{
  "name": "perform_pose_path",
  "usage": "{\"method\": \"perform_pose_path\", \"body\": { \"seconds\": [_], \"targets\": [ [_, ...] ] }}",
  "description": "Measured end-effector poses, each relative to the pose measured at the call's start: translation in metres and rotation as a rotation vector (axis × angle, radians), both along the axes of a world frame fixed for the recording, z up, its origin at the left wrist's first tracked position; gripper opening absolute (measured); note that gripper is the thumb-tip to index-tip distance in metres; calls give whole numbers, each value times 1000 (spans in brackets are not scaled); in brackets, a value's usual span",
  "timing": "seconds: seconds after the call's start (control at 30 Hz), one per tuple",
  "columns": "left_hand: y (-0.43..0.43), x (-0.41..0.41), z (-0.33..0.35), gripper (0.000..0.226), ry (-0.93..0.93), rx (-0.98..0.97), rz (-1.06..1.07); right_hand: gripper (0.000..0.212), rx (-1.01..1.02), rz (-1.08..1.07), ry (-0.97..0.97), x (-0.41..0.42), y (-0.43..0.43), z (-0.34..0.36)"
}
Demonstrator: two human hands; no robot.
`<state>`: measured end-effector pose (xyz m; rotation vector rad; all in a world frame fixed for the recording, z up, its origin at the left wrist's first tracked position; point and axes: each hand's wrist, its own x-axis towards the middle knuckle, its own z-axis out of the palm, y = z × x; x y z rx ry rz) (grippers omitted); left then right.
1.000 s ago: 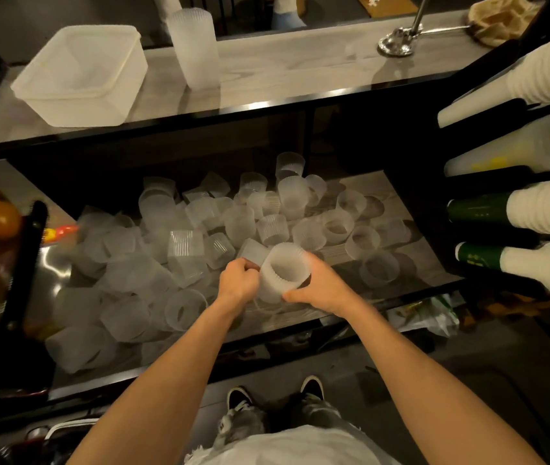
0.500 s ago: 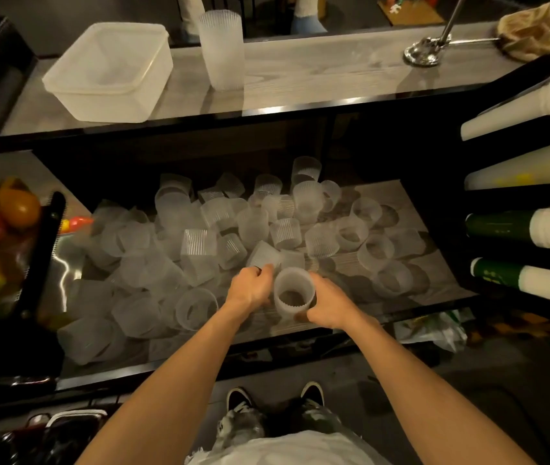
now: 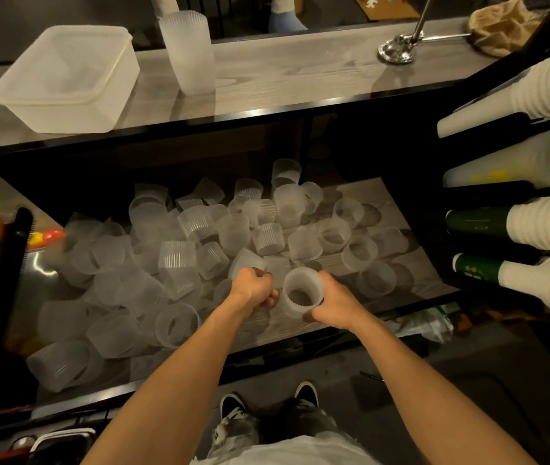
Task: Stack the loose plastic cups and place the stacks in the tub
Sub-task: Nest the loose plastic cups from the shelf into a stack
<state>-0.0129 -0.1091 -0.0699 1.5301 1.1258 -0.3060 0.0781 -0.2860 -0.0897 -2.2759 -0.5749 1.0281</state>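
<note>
Lower shelf point(image 3: 416, 263), front edge: my right hand point(image 3: 337, 303) grips 1 ribbed cup point(image 3: 302, 293) upright. My left hand point(image 3: 255, 290) is curled, and I cannot tell what it holds. Stacking step, I judge; next calls for nesting another loose cup point(image 3: 268, 238).

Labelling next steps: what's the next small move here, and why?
Probably lift the tilted cup at the left hand and nest it into the held cup, which the right hand grips mouth up. The left hand curls at that cup's rim, though a firm grip can't be confirmed. Many loose cups remain, so the tub can wait.
</note>
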Motion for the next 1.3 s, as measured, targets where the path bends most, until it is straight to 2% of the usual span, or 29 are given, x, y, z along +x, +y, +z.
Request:
{"method": "perform_pose_path", "body": {
  "seconds": [0.13,0.27,0.37,0.5,0.6,0.7,1.03,1.3],
  "targets": [
    [-3,4,3,29,-70,-16,94,74,17,-32,11,2,-2,2],
    [-4,11,11,20,-165,409,-56,76,40,-42,37,3,-3,2],
    [-7,14,23,23,-315,678,-122,79,50,-46,41,6,-1,2],
    [-10,15,22,21,-499,853,-229,76,62,-64,33,7,1,0],
    [-14,12,20,16,-642,896,-306,74,77,-89,41,5,3,0],
    [-19,11,17,16,-746,853,-390,67,77,-109,39,4,5,-2],
    [-23,9,19,18,-820,880,-570,58,21,-121,-30,-1,17,-4],
    [-22,8,26,53,-777,891,-597,59,34,-133,-26,1,19,-6]
  ]
}}
